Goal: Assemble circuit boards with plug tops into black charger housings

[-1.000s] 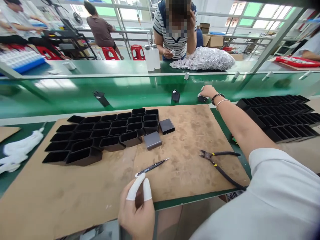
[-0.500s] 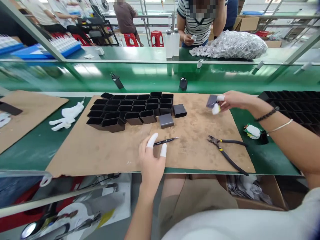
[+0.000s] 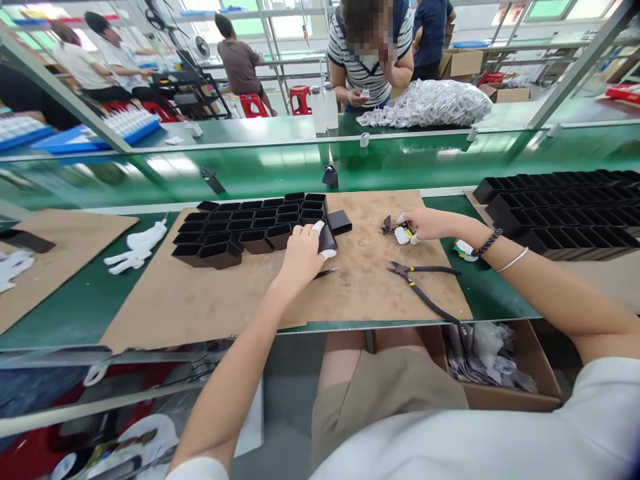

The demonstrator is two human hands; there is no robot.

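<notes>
My left hand [image 3: 301, 255], with white finger cots on the thumb and index finger, closes round a dark rectangular box [image 3: 327, 239] lying at the right end of the rows of black open-topped boxes [image 3: 220, 253]. Under its thumb lies a thin black pair of tweezers [image 3: 327, 273]. Farther right, my right hand [image 3: 427, 225] pinches a small black part [image 3: 387, 225] just above the cardboard; a white and yellow bit shows at its fingertips. Black-handled cutting pliers [image 3: 407, 272] lie with jaws apart in front of that hand. Another dark box [image 3: 341, 222] lies behind the left hand.
A cardboard sheet [image 3: 240, 307] covers the green bench. More black boxes [image 3: 575, 207] stand in rows at right. A white glove [image 3: 137, 247] lies at left. Across a low green divider, a person in a striped top sits by a bag of white parts [image 3: 435, 103].
My left hand has moved forward from beside the tweezers onto the dark box. My right hand has come lower, towards the cardboard, and the part in it appears turned. The view has shifted.
</notes>
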